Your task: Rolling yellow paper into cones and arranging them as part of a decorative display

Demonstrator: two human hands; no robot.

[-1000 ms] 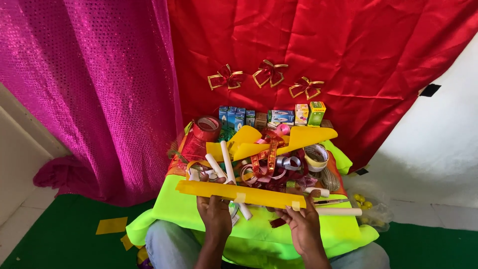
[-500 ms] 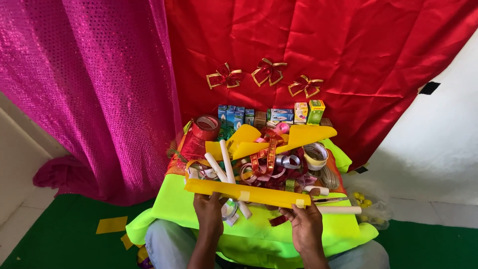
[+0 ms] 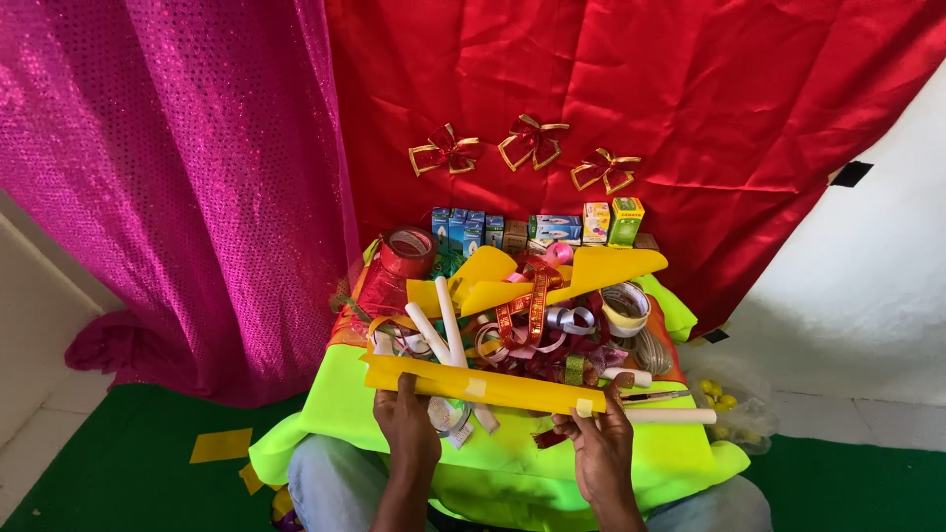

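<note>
**Here, both hands pinch one long yellow strip**

Here the left hand point(image 3: 407, 422) pinches the long yellow paper strip point(image 3: 473, 384) near its left end, thumb on top and fingers beneath. The right hand point(image 3: 598, 445) has its grip pressed together on the strip's right end, just by a small pale tape tab point(image 3: 584, 407). The strip lies almost level, slightly lower at the right, held just above a lime-green cloth point(image 3: 335, 419) that covers the desk over the person's knees. Under it lie white paper rolls point(image 3: 448, 320), one point(image 3: 670, 416) jutting right past the right hand. Beyond sits a heap of red and gold ribbons point(image 3: 527, 320), tape rolls point(image 3: 409, 251), yellow paper cut-outs point(image 3: 601, 268) and small boxes point(image 3: 537, 230). Behind hang a red curtain point(image 3: 641, 108) bearing three ribbon bows point(image 3: 532, 143) and a pink sequinned one point(image 3: 168, 177).
</note>
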